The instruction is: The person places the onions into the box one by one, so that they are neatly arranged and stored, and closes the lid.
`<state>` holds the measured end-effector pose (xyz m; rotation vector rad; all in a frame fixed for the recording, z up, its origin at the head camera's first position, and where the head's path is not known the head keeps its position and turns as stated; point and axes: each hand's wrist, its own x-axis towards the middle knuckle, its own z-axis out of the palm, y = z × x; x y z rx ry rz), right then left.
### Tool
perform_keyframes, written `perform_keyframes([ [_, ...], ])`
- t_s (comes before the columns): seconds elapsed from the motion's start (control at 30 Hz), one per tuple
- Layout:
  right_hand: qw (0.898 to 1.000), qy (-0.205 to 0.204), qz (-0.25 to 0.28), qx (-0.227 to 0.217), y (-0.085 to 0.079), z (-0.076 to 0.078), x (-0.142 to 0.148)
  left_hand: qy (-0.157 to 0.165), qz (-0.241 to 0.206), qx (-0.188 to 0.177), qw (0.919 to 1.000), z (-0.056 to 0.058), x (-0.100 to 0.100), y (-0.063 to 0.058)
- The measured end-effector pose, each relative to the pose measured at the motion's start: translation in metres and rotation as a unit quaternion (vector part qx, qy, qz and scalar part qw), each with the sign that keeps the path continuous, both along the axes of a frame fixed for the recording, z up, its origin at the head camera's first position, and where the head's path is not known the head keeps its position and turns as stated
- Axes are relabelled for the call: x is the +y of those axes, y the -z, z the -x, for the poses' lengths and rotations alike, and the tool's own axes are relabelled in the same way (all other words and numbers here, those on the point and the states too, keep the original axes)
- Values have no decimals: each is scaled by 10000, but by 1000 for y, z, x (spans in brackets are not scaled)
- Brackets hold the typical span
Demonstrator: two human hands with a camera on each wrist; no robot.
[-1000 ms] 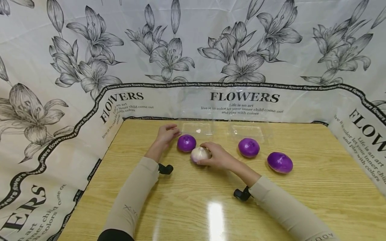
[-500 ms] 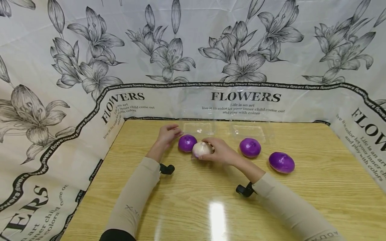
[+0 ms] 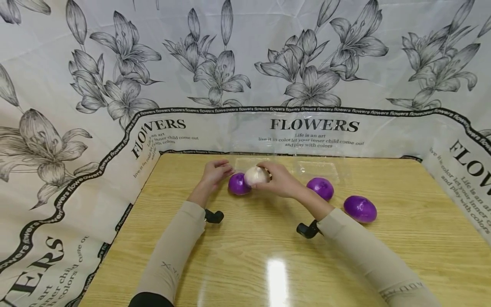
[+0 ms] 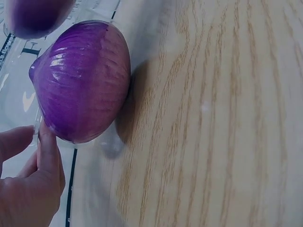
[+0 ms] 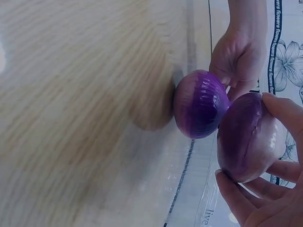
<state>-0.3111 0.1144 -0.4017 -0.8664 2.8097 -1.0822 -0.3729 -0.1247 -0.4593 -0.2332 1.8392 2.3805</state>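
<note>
Held onion: While the right hand [image 3: 281, 180] grips it from the 3 o'clock side, the white-and-purple onion [image 3: 256, 176] looks lifted off the wooden table [image 3: 261, 247]; it is the dial's centre here, 12 pointing to the flower-printed cloth [image 3: 238, 64].
Right fingers: Curled, thumb and fingertips on opposing sides of the glossy skin.
Left hand [image 3: 215, 174]: At 9 o'clock; by the left wrist view, thumb and forefinger appear to pinch a clear plastic edge, probably the left box's rim.
Left clear box [image 3: 241, 160]: At 12, partly masked by the held onion; its walls are hard to trace.
Left purple onion [image 3: 238, 186]: At 8, close to the held one; whether they touch, or whether it sits inside the box, I cannot tell.
Right clear box [image 3: 316, 165]: At 3, well apart.
Other purple onions: One [image 3: 321, 187] near 6 o'clock from the right clear box, another [image 3: 360, 209] at 4 from that.
Slip risk: A loose fingertip hold on smooth, rounded skin could let the onion roll free.
Knock risk: Lowered towards 8, it could shove its neighbour into the left fingers.
Box risk: A bump against the light plastic might drag it askew, particularly if the left pinch slackened.
</note>
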Motion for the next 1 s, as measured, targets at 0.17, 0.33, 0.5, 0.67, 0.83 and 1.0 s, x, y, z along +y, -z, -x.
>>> perform_keyframes([
  [0.17,10000,86,42,-6,-1,9,-5,5,-16,-22,10000,-1,0,1],
  [0.33,9995,319,29,-82,-1,18,-11,14,-21,-10,10000,-1,1,3],
  [0.5,9988,481,81,93,2,27,-16,35,-40,-39,10000,0,1,4],
  [0.67,9979,609,128,170,6,37,-20,41,-58,-28,10000,2,1,2],
  [0.83,9974,687,172,122,8,43,-23,10,-45,-6,10000,2,1,1],
  [1.0,9969,750,245,-31,10,47,-27,30,-18,10,10000,2,0,2],
])
